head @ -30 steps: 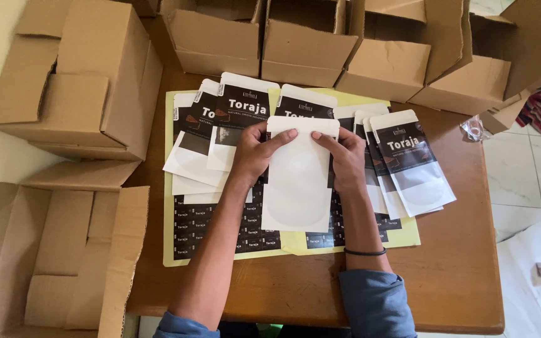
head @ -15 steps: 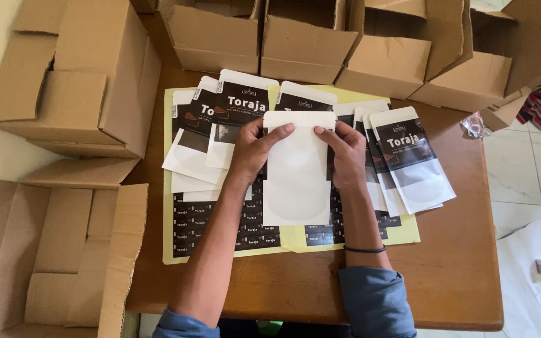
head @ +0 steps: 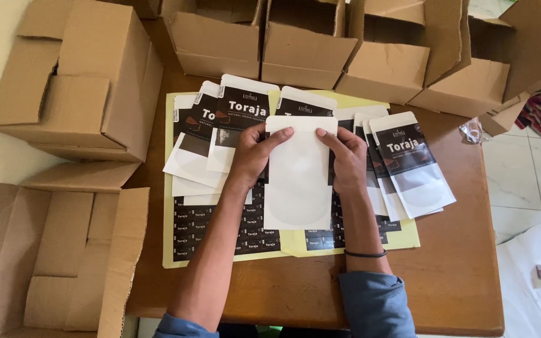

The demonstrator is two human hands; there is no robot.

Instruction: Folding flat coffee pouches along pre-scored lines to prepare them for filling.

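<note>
Here the left hand [head: 252, 156] and the right hand [head: 347, 159] both grasp a plain white pouch [head: 297, 181], one at each upper side, thumbs laid over its front near the top edge and fingers curled behind. The pouch is held roughly upright in the middle of the view, above the yellow sticker sheets [head: 295, 241] that lie flat on the wooden worktop [head: 458, 269]; whether its lower edge touches the sheets cannot be told. The sheets carry rows of small black labels [head: 252, 235], partly hidden by the forearms. To the left of the held pouch lies a fanned pile of labelled pouches [head: 220, 131], white with black stickers on their fronts, overlapping one another. To the right lies a second fan of labelled pouches [head: 411, 166], slanted away from the hands, also overlapping. A dark band [head: 364, 253] circles the right wrist, and both arms wear blue sleeves pushed up toward the elbows. Open cardboard boxes [head: 308, 44] stand in a row along the far edge of the worktop, another box [head: 89, 94] sits at its left end, and a flattened open carton [head: 57, 256] lies at lower left beside the worktop. A bit of crumpled clear wrap [head: 473, 130] rests near the right far corner.
</note>
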